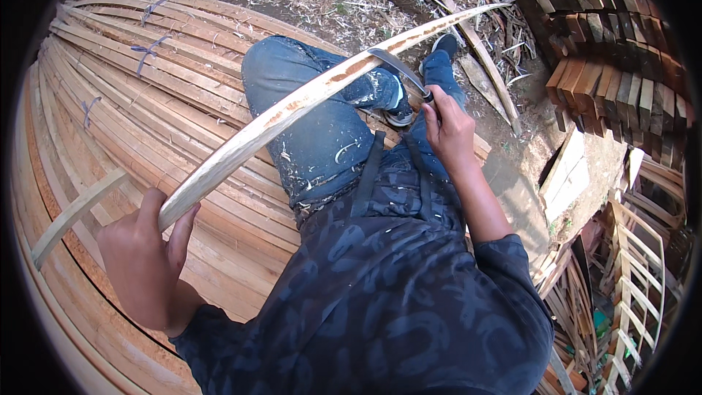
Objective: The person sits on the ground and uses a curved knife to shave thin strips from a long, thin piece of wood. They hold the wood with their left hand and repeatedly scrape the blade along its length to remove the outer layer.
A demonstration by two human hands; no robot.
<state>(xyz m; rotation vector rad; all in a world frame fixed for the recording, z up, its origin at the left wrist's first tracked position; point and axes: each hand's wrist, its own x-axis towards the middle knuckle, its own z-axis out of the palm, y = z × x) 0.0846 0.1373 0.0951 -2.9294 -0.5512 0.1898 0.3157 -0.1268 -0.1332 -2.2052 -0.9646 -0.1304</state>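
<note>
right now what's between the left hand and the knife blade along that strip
In the head view, only bare strip runs from the left hand up to the curved blade held by the right hand; the person's jeans-clad knee lies beneath it.

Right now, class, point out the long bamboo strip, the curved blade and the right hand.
bamboo strip (pixel 292 106), head view, middle of its pale face
curved blade (pixel 398 66), head view, mid-blade
right hand (pixel 447 128), head view, back of hand

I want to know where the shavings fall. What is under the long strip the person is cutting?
Under the strip lie the person's jeans-clad knee and stacked slats. The ground directly beneath is hidden by the legs.
</note>
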